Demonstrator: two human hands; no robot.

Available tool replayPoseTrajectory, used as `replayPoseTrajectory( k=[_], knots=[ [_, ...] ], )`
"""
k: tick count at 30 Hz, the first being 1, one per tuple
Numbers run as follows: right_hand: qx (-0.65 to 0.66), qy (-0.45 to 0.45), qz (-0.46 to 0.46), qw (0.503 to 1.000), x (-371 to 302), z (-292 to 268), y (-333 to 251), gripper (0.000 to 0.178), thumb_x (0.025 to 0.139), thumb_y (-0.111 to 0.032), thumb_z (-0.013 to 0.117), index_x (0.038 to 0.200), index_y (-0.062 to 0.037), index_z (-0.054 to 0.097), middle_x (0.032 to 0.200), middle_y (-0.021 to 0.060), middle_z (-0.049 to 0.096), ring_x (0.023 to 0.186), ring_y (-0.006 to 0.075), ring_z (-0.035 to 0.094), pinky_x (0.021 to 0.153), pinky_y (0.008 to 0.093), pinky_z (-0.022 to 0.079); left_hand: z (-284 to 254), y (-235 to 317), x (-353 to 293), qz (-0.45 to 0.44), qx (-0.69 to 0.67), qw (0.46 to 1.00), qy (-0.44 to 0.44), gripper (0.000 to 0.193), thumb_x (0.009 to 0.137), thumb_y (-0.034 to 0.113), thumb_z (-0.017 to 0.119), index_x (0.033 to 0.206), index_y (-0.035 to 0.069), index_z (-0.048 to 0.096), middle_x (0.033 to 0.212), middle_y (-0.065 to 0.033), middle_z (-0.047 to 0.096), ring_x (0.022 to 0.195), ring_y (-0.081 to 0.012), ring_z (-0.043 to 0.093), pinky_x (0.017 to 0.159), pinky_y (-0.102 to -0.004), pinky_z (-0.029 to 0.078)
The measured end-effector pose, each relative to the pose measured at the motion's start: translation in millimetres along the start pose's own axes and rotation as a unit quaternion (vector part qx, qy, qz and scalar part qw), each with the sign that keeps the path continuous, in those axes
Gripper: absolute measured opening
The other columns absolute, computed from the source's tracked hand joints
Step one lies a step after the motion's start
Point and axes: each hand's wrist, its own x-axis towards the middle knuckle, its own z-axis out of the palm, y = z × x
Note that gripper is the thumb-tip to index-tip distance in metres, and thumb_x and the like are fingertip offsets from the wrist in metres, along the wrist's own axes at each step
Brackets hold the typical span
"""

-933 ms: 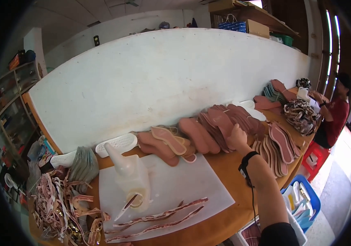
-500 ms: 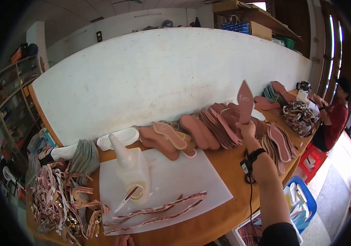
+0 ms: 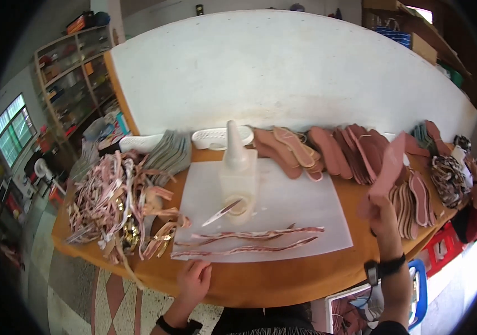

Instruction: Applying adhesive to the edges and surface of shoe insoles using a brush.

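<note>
1 table (image 3: 283,282), covered in brown cloth. Near edge: left hand (image 3: 195,277) is set at the table's front edge, fingers loosely curled; whether anything is gripped there cannot be told. 1 black wristband is worn on each arm. Below right: 1 white crate (image 3: 320,315) is partly filled with pink pieces, with 1 blue basket (image 3: 421,287) set just beside it.

Right hand (image 3: 382,215): 1 pink insole (image 3: 389,167) is grasped at its lower end and held up, tilted, over the right side of the table; both are blurred.

Mid-table: 1 white sheet (image 3: 305,206) is laid flat. On it, at least 2 long pink-and-white strips (image 3: 244,247) are laid side by side; exact count unclear. Behind them, 1 white container (image 3: 239,181) with a tapered end is placed, 1 slim tool (image 3: 222,213) being rested across its opening.

Left: 1 heap of strips (image 3: 104,195) is piled up, uncountable. Right: 1 fan of insoles (image 3: 407,204) is spread, 1 patterned bundle (image 3: 449,180) beyond it.

Back row: 2 white soles (image 3: 223,137) are seen left of the pink insole stacks (image 3: 336,151), 1 grey-green stack (image 3: 167,153) between them. All is backed by 1 white partition (image 3: 283,72).
</note>
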Motion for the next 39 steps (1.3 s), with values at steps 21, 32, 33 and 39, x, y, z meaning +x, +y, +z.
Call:
replayPoseTrajectory(
  k=[21, 32, 33, 39],
  knots=[
    [-0.012, 0.130, 0.012, 0.991, -142, 74, 73, 0.024, 0.077, 0.002, 0.051, 0.100, -0.0014, 0.055, 0.088, 0.0051, 0.058, 0.080, 0.0152, 0.055, 0.075, 0.0274, 0.044, 39, 20, 135, 0.039, 0.322, 0.928, -0.185, 0.013, 0.073, 0.008, 0.051, 0.081, 0.005, 0.060, 0.073, -0.0159, 0.060, 0.068, -0.0314, 0.061, 0.062, -0.0396, 0.048],
    [-0.048, 0.065, -0.014, 0.997, -138, 91, 93, 0.033, 0.073, 0.004, 0.055, 0.105, -0.0005, 0.051, 0.091, 0.0052, 0.056, 0.081, 0.0146, 0.054, 0.071, 0.0259, 0.044, 22, 29, 133, 0.007, 0.321, 0.916, -0.241, 0.016, 0.072, 0.011, 0.051, 0.082, 0.009, 0.063, 0.078, -0.0168, 0.060, 0.073, -0.0323, 0.061, 0.062, -0.0428, 0.048],
    [-0.038, 0.080, 0.004, 0.996, -137, 92, 95, 0.032, 0.073, 0.004, 0.055, 0.105, -0.0001, 0.050, 0.091, 0.0057, 0.056, 0.081, 0.0151, 0.055, 0.071, 0.0257, 0.043, 20, 29, 128, 0.013, 0.308, 0.927, -0.212, 0.016, 0.072, 0.011, 0.050, 0.083, 0.009, 0.062, 0.077, -0.0166, 0.060, 0.072, -0.0324, 0.061, 0.061, -0.0431, 0.048],
    [0.000, 0.056, 0.048, 0.997, -132, 94, 101, 0.022, 0.079, -0.001, 0.049, 0.101, 0.0010, 0.052, 0.091, 0.0084, 0.057, 0.083, 0.0191, 0.056, 0.075, 0.0306, 0.044, 11, 21, 111, 0.036, 0.271, 0.952, -0.140, 0.013, 0.075, 0.014, 0.049, 0.081, 0.008, 0.059, 0.069, -0.0160, 0.059, 0.064, -0.0347, 0.059, 0.057, -0.0439, 0.047]
  ],
)
